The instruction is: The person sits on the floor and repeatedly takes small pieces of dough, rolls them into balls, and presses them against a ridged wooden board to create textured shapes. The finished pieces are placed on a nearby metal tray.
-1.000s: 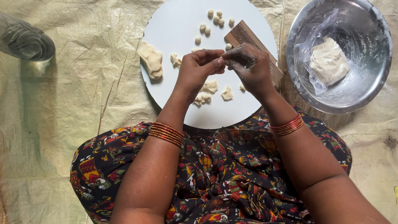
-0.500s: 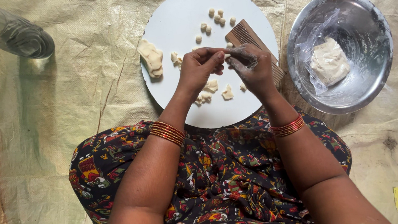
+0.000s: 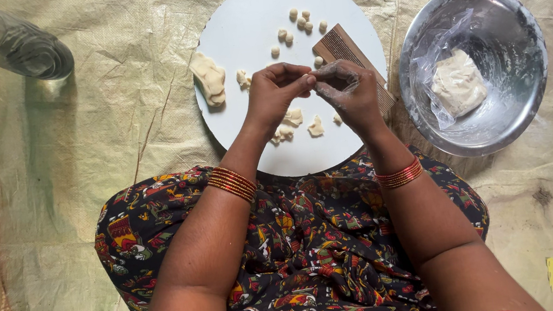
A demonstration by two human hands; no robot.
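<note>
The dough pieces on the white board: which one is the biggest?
The long lump of dough at the board's left edge; it lies alone and far outsizes the small pieces near the top.

Bare forearms; red-gold bangles both wrists; dark patterned dress.

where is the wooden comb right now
In the head view the wooden comb lies on the right part of the round white board, just beyond the right hand and left of the steel bowl.
</note>
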